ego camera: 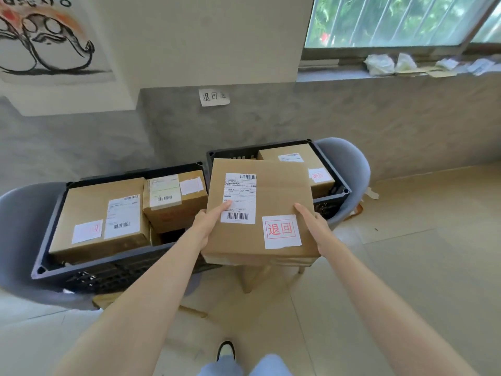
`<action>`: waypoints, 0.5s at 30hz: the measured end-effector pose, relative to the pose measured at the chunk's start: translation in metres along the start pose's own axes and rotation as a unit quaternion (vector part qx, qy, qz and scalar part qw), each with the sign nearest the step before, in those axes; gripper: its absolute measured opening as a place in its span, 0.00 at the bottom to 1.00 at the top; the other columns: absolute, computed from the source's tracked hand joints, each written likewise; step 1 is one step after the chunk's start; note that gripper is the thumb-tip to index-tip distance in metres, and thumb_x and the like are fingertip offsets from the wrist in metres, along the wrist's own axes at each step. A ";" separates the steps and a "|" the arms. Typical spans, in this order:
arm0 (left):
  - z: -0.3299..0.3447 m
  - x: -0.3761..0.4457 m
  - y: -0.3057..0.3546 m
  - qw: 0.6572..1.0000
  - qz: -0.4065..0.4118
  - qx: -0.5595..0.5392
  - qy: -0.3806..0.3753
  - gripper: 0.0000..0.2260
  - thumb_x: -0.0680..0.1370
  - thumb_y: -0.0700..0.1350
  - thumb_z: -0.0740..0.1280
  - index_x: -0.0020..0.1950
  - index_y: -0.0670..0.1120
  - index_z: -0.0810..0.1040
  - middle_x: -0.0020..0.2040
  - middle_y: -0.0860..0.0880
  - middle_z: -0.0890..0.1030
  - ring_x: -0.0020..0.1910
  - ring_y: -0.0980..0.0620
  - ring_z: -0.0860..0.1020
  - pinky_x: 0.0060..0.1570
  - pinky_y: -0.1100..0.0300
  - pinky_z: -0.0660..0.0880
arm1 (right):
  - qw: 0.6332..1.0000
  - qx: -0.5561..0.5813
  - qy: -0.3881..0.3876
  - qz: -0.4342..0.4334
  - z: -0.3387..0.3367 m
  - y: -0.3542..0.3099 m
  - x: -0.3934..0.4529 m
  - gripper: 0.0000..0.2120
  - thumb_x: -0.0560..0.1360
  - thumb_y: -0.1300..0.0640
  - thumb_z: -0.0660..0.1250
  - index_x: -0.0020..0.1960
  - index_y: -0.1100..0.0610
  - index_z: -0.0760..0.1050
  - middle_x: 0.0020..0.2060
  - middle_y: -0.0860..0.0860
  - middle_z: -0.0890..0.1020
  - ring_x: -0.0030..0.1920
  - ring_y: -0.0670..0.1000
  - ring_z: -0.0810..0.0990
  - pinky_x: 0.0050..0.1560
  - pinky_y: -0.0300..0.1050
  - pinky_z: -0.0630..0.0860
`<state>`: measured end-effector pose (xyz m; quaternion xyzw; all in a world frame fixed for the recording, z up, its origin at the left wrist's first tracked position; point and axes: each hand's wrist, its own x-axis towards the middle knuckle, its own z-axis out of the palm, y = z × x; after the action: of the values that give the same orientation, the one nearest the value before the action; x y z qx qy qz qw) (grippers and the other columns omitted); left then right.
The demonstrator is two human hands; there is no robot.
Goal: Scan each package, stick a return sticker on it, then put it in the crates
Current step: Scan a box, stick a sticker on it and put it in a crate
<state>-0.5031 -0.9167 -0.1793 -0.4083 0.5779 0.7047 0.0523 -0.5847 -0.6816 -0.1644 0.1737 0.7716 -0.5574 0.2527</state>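
We get bright daylight from the window point(393, 20), soft shadows below it, edges bent fisheye-style, and everything's slightly blurry.

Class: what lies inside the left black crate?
The left crate holds a large box with a return sticker and a smaller box. Whatever lies beneath them is covered.

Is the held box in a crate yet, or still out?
Out. Both hands, left and right, hold the box above and in front of the crates, return sticker on.
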 end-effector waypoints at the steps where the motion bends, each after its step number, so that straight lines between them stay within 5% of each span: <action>1: 0.001 0.009 0.005 1.000 -0.001 0.002 -0.005 0.35 0.71 0.59 0.73 0.70 0.42 0.66 0.57 0.44 0.79 0.49 0.47 0.78 0.37 0.55 0.72 | 1.000 0.001 0.002 0.004 0.002 -0.004 0.006 0.36 0.72 0.37 0.66 0.73 0.55 0.62 0.66 0.53 0.74 0.65 0.57 0.71 0.67 0.57 0.67; 9: 0.027 0.063 0.040 0.999 -0.031 0.007 -0.037 0.36 0.68 0.61 0.74 0.69 0.45 0.69 0.56 0.45 0.81 0.52 0.45 0.80 0.39 0.54 0.74 | 1.000 0.012 0.006 0.009 -0.003 -0.035 0.059 0.32 0.74 0.39 0.66 0.71 0.56 0.65 0.61 0.52 0.76 0.59 0.54 0.74 0.57 0.48 0.68; 15: 0.065 0.109 0.065 0.999 -0.039 0.002 -0.029 0.40 0.64 0.63 0.75 0.71 0.47 0.68 0.57 0.45 0.81 0.52 0.45 0.81 0.39 0.54 0.75 | 1.000 0.002 -0.015 0.010 -0.021 -0.063 0.121 0.34 0.74 0.38 0.65 0.72 0.56 0.64 0.62 0.53 0.76 0.60 0.55 0.74 0.59 0.50 0.68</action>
<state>-0.6437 -0.9256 -0.1984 -0.4101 0.5616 0.7121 0.0972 -0.7221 -0.6839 -0.1812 0.1736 0.7648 -0.5588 0.2697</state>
